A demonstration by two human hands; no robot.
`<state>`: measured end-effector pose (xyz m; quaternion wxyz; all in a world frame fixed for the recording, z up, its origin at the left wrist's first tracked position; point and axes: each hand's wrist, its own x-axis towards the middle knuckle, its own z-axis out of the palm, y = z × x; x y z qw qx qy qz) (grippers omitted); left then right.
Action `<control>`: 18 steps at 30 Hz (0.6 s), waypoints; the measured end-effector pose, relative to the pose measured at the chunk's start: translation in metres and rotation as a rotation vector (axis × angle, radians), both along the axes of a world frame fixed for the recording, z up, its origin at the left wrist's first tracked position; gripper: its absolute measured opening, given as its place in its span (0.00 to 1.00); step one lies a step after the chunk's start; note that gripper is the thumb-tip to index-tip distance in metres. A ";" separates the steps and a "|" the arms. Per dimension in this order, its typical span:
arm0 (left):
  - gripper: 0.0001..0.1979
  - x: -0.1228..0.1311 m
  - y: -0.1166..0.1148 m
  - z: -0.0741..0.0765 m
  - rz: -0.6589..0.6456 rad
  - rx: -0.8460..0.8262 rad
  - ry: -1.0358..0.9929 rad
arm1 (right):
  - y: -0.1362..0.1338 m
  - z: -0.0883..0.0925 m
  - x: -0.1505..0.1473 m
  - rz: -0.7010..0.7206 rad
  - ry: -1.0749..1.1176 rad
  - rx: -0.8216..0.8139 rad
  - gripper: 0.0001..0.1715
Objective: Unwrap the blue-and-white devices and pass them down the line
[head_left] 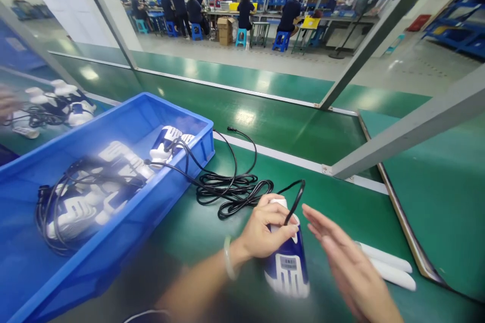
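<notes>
On the green bench top (pixel 212 242), just right of the blue bin (pixel 125 232), the left hand (pixel 265 232) wraps around the upper end of a blue-and-white device (pixel 288 267) that lies on the mat with its white base toward the camera. The fingers (pixel 282 214) are curled and close together over the top of the device, and the thumb lies along its near side. A black cord (pixel 297 199) arches up from between those fingers and runs back to a loose coil of cable (pixel 231 189) on the mat just beyond the hand. A pale bangle (pixel 228 257) sits on the left wrist.

The right hand (pixel 343 262) is flat and open just beside the device, fingers (pixel 318 224) straight and only slightly apart, holding nothing. Whether its palm edge touches the device is hard to tell, since the hand is blurred. Two white sticks (pixel 390 267) lie side by side on the mat, partly behind that hand.

Inside the bin, several more blue-and-white devices (pixel 166 146) lie tangled with black cords. More of the same units (pixel 71 103) sit on the bench at far left. Beyond the metal frame (pixel 382 25), seated workers (pixel 246 12) occupy blue stools at distant benches.
</notes>
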<state>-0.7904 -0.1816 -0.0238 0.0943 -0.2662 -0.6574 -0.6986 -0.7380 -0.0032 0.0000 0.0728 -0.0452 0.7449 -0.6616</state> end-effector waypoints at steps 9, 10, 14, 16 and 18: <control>0.16 0.008 0.017 -0.010 -0.005 0.113 0.033 | -0.020 0.106 -0.070 -0.110 -0.301 -0.347 0.27; 0.20 0.009 0.016 -0.010 0.019 0.109 -0.026 | -0.018 0.114 -0.075 -0.159 -0.286 -0.336 0.25; 0.25 0.008 0.013 -0.007 0.148 0.098 0.016 | -0.004 0.151 -0.107 -0.324 -0.057 -0.400 0.15; 0.24 0.007 0.015 -0.008 0.216 0.093 0.056 | -0.003 0.173 -0.132 -0.364 0.071 -0.496 0.07; 0.21 0.005 0.018 -0.011 0.250 0.090 0.057 | -0.007 0.193 -0.161 -0.413 0.200 -0.480 0.13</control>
